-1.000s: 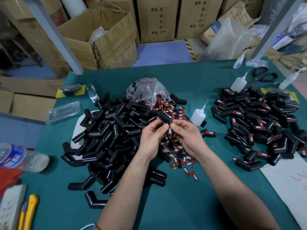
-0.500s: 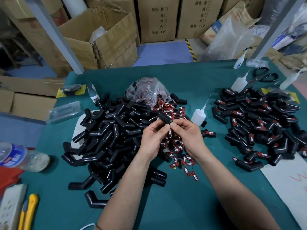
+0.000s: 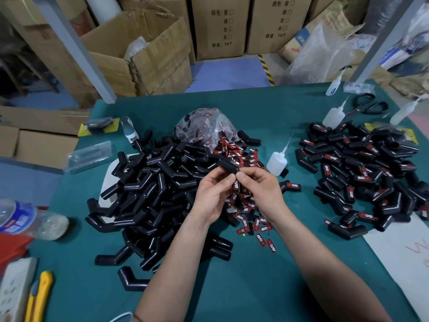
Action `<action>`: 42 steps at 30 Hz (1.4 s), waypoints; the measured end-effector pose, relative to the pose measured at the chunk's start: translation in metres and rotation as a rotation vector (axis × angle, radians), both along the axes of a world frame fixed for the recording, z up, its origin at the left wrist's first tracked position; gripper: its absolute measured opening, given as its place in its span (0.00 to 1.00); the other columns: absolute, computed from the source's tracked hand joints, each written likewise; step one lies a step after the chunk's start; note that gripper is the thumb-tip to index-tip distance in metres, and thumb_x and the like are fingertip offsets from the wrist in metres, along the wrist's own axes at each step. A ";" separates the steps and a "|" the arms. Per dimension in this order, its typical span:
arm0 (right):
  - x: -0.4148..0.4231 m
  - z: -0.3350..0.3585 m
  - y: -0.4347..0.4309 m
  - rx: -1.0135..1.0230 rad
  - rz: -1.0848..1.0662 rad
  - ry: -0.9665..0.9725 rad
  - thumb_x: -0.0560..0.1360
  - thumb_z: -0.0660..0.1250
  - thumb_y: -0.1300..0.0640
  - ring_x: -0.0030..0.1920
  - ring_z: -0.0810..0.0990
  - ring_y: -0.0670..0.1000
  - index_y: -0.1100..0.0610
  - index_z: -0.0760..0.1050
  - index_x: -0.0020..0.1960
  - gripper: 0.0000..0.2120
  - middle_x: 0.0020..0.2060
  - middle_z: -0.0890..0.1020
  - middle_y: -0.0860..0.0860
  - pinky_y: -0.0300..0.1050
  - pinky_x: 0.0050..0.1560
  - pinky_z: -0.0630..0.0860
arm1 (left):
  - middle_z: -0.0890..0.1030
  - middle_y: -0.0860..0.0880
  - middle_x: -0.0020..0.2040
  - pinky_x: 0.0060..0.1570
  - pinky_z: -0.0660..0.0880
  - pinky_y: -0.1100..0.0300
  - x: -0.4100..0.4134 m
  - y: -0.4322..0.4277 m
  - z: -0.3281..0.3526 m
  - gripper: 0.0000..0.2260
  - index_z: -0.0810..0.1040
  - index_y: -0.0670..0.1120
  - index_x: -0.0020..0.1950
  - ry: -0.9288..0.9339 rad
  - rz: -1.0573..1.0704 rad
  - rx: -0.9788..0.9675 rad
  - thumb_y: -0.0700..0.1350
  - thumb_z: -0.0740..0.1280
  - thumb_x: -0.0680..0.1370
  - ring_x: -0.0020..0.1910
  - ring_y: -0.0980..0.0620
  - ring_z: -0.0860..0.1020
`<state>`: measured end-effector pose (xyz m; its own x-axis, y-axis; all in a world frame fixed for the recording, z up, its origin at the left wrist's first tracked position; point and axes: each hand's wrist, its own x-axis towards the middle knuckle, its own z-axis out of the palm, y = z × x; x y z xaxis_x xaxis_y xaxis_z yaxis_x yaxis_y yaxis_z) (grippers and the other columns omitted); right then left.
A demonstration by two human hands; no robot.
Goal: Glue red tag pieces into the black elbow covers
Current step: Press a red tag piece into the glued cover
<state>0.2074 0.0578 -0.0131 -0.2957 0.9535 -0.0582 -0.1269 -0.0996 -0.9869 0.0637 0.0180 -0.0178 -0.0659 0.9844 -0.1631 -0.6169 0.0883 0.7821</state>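
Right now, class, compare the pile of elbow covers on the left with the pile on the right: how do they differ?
The left pile is plain black; the right pile shows red tags. The left pile looks larger than the right pile. Both hold black elbow covers.

Bare table (image 3: 250, 282) is left along the near edge and on the far strip behind the bag (image 3: 206, 126). The left side is blocked by a pile of covers (image 3: 148, 196), the right by a tagged pile (image 3: 362, 177). The lane between them is narrowed by loose tags (image 3: 251, 205) and a glue bottle (image 3: 276, 162). Above the tags, room is taken by the left hand (image 3: 213, 194) and right hand (image 3: 260, 189), both gripping one cover (image 3: 228, 166).
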 end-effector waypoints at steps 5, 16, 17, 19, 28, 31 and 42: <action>-0.002 0.003 -0.001 -0.011 -0.010 0.042 0.71 0.75 0.49 0.46 0.85 0.47 0.47 0.86 0.47 0.06 0.45 0.87 0.51 0.38 0.50 0.79 | 0.87 0.47 0.52 0.52 0.81 0.58 0.002 0.001 -0.002 0.09 0.88 0.47 0.54 -0.015 0.012 0.008 0.38 0.71 0.77 0.52 0.51 0.85; 0.003 0.009 -0.001 0.081 0.026 -0.003 0.77 0.69 0.50 0.49 0.84 0.43 0.46 0.86 0.51 0.07 0.49 0.87 0.47 0.34 0.50 0.77 | 0.87 0.45 0.52 0.53 0.82 0.57 0.002 -0.001 -0.002 0.09 0.85 0.43 0.56 -0.040 0.012 0.023 0.36 0.72 0.78 0.51 0.49 0.85; 0.003 0.009 -0.002 0.100 0.048 -0.011 0.77 0.70 0.52 0.50 0.84 0.44 0.48 0.85 0.53 0.08 0.51 0.86 0.48 0.34 0.51 0.77 | 0.87 0.45 0.52 0.54 0.82 0.57 0.002 -0.001 -0.001 0.09 0.84 0.43 0.56 -0.046 0.026 0.017 0.37 0.71 0.77 0.51 0.50 0.85; 0.001 0.007 -0.004 0.119 0.051 -0.018 0.76 0.74 0.58 0.50 0.83 0.48 0.53 0.84 0.57 0.10 0.54 0.85 0.51 0.36 0.51 0.79 | 0.87 0.46 0.50 0.54 0.82 0.56 0.002 -0.001 0.001 0.08 0.82 0.42 0.56 -0.061 0.058 -0.003 0.36 0.72 0.77 0.50 0.50 0.85; 0.004 0.011 -0.007 0.158 -0.058 0.069 0.71 0.75 0.70 0.51 0.85 0.50 0.56 0.82 0.55 0.16 0.50 0.86 0.52 0.40 0.55 0.80 | 0.85 0.47 0.54 0.57 0.79 0.56 -0.003 -0.002 -0.001 0.18 0.77 0.44 0.60 0.142 0.149 0.159 0.30 0.71 0.73 0.55 0.49 0.83; 0.004 0.013 -0.008 0.199 -0.056 0.090 0.71 0.75 0.72 0.53 0.84 0.50 0.57 0.82 0.54 0.16 0.50 0.85 0.53 0.41 0.57 0.79 | 0.86 0.50 0.54 0.55 0.79 0.61 -0.004 -0.004 -0.001 0.18 0.84 0.50 0.57 0.230 0.187 0.225 0.34 0.76 0.71 0.55 0.54 0.84; 0.003 0.011 -0.007 0.247 -0.002 0.113 0.70 0.75 0.71 0.55 0.82 0.51 0.57 0.81 0.55 0.16 0.52 0.83 0.51 0.44 0.60 0.78 | 0.85 0.51 0.49 0.55 0.79 0.58 0.006 -0.003 0.001 0.14 0.84 0.50 0.49 0.116 0.277 0.151 0.41 0.78 0.65 0.50 0.53 0.82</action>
<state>0.2104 0.0508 -0.0026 -0.2849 0.9354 0.2096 -0.2377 0.1429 -0.9608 0.0696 0.0155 -0.0172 -0.3438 0.9390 0.0073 -0.5076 -0.1924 0.8398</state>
